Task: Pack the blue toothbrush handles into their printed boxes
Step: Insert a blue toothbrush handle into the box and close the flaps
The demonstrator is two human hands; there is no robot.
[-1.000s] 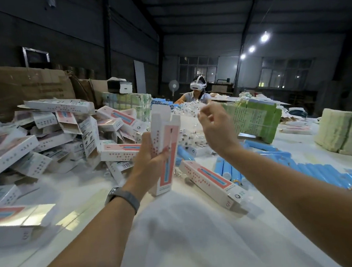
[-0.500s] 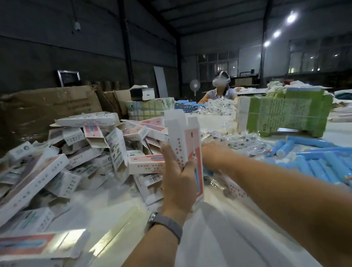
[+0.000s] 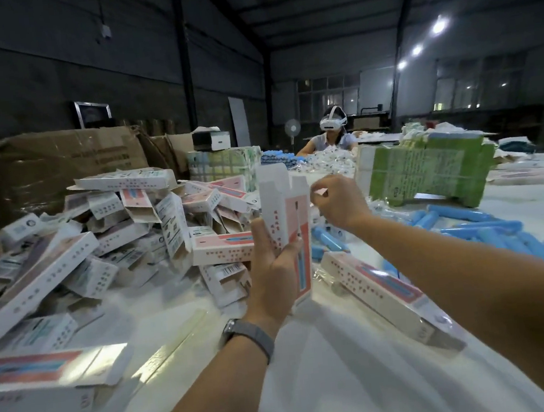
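The left hand (image 3: 275, 272) holds a printed box (image 3: 288, 234) upright above the surface (image 3: 331, 383), its fingers (image 3: 262, 236) curled round the lower half of the box from the left side and the thumb on the near edge. The box is white with a pink panel and a blue stripe, and its top flaps stand open. A grey watch (image 3: 248, 336) sits on the left wrist.

The right hand (image 3: 338, 204) is raised just beside the open top of the box, to its right, its fingers curled tight together; a small pale scrap shows at the fingertips, too small to tell what it is or whether it is pinched.

A second printed box (image 3: 388, 294) lies flat on the surface under the right forearm, near the held one. Blue toothbrush handles (image 3: 485, 231) lie loose on the surface to the right, well apart from the held box, with a few more (image 3: 325, 237) just behind it. On the left a heap of boxes (image 3: 108, 241) spreads over the surface, and one more box (image 3: 47, 370) lies flat at the near left edge.

Further back stand a green wrapped bundle (image 3: 426, 171) and large brown cartons (image 3: 54, 167). Another person (image 3: 331, 133) wearing a white headset sits at the far end of the surface
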